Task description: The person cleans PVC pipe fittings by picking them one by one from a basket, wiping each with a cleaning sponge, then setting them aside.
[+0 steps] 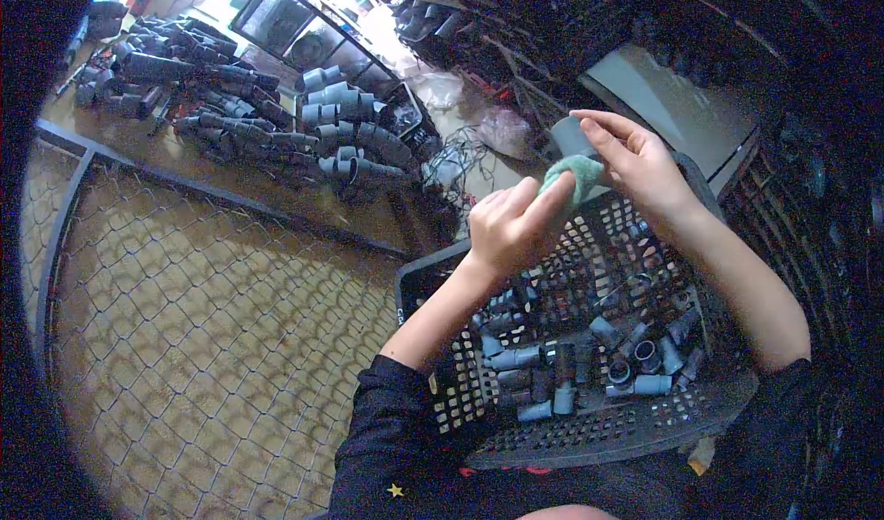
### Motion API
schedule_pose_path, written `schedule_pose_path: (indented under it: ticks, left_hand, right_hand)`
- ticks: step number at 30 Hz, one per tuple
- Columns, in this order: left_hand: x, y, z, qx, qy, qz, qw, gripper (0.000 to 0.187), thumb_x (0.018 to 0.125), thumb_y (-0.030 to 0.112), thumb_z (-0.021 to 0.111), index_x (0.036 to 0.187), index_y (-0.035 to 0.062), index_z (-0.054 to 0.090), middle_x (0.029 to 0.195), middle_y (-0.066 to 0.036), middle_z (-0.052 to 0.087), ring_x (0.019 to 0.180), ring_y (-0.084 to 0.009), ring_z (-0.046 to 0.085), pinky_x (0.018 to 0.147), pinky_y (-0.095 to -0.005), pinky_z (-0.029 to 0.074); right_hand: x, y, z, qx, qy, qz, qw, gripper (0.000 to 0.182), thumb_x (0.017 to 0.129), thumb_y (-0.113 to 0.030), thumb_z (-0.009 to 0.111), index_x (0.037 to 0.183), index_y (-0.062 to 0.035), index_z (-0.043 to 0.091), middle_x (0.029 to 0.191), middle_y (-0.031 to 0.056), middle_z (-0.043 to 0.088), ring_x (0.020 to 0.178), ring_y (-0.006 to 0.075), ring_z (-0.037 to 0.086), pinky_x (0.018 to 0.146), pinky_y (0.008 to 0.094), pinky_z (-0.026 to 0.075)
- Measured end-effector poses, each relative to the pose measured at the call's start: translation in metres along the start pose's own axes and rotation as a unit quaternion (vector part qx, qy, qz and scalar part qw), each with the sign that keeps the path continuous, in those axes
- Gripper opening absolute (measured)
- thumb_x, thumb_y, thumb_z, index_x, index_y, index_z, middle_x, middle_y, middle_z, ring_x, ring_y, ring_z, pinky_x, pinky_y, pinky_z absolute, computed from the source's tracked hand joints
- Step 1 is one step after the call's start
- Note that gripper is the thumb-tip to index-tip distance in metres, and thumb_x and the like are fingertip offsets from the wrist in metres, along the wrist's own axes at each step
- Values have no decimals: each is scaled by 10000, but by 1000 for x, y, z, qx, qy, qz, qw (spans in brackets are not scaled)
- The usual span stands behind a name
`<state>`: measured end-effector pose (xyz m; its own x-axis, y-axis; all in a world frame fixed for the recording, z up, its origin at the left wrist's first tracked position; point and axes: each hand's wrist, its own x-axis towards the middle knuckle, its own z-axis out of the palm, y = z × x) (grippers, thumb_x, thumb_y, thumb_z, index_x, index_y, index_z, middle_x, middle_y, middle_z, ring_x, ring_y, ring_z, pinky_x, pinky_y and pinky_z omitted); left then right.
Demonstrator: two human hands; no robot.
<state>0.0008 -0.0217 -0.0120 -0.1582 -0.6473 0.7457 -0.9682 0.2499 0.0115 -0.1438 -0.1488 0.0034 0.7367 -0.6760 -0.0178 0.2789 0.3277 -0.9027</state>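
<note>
Above the crate, my right hand (649, 170) grips a grey pipe fitting (567, 137), thumb and fingers on its upper right side. My left hand (516, 224) is closed around a green cloth (581, 176) and presses it on the lower end of the fitting. Part of the fitting is hidden behind the cloth and my fingers. Below both hands stands a black perforated plastic crate (589, 454). Several grey pipe fittings (652, 385) lie loose inside it, mostly toward the near side.
To the left runs a chain-link panel (203, 336) with a dark metal frame. Beyond it, a large heap of grey pipe fittings (249, 106) covers the floor. Clear plastic bags (505, 132) and tangled wires lie past the crate. A pale flat board (677, 106) is at the back right.
</note>
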Motion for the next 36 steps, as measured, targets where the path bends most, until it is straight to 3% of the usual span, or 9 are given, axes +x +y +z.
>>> schedule_pose_path:
  ticks: [5, 9, 10, 15, 19, 24, 27, 31, 36]
  left_hand:
    - [-3, -7, 10, -71, 56, -103, 991, 483, 729, 74, 674, 1205, 98, 599, 739, -96, 588, 548, -270, 592, 494, -363, 484]
    - [-10, 20, 10, -94, -8, -91, 991, 453, 741, -10, 656, 1186, 24, 580, 877, -185, 650, 724, -329, 663, 619, -369, 538]
    - [-10, 24, 3, -64, -95, -75, 991, 437, 748, -25, 642, 1178, 21, 580, 832, -172, 635, 666, -328, 636, 582, -383, 518]
    - [1, 7, 6, -94, 15, -146, 985, 426, 723, -17, 636, 1147, 19, 606, 799, -173, 619, 624, -330, 613, 558, -396, 501]
    - [-8, 21, 0, -38, -69, -30, 996, 441, 700, -9, 644, 1138, 45, 630, 740, -134, 605, 552, -275, 591, 504, -372, 485]
    - [6, 1, -6, -37, -14, -95, 995, 398, 767, -7, 637, 1161, 19, 592, 766, -133, 617, 594, -288, 611, 521, -362, 497]
    - [0, 14, -7, -7, -75, -38, 996, 415, 745, 22, 651, 1157, 61, 616, 759, -125, 608, 572, -271, 605, 507, -368, 487]
    - [6, 7, -2, -48, -8, -130, 990, 405, 775, 29, 641, 1177, 57, 601, 745, -127, 589, 585, -303, 599, 506, -380, 483]
    - [4, 26, -7, -36, -63, -18, 997, 452, 701, 64, 678, 1148, 131, 643, 631, -60, 471, 486, -230, 527, 445, -364, 427]
  right_hand:
    - [-6, -6, 0, -38, -4, 2, 999, 343, 963, -276, 577, 1194, -26, 620, 1021, 30, 667, 903, 78, 611, 791, 237, 503]
    - [-1, 5, -7, -92, -35, -35, 995, 342, 973, -271, 555, 1198, -21, 620, 1026, 29, 671, 906, 79, 612, 796, 240, 503]
    - [1, 7, -12, -99, -42, -31, 994, 338, 976, -270, 549, 1192, -21, 623, 1023, 28, 672, 899, 78, 613, 791, 240, 504]
    - [-7, -5, -4, -50, -19, 33, 998, 331, 987, -282, 520, 1174, -32, 631, 997, 22, 677, 861, 77, 618, 767, 242, 511]
    - [-1, 13, -10, -39, -36, -10, 999, 346, 1000, -287, 493, 1160, -11, 627, 972, 37, 677, 857, 96, 632, 729, 271, 526]
    - [-6, 5, -2, 29, -29, 50, 998, 420, 989, -391, 487, 1003, -5, 653, 902, 51, 676, 790, 124, 644, 770, 328, 559]
    - [-6, 7, -6, 5, -53, 66, 996, 429, 979, -404, 504, 984, -3, 656, 895, 47, 674, 781, 118, 642, 770, 319, 557]
    - [-7, -4, 2, 4, -48, 48, 998, 439, 941, -435, 567, 976, -11, 676, 907, 52, 678, 777, 109, 640, 776, 297, 547]
    - [-1, -2, -10, -80, -85, 31, 993, 411, 925, -422, 605, 959, -21, 689, 838, 11, 682, 706, 69, 626, 684, 224, 508]
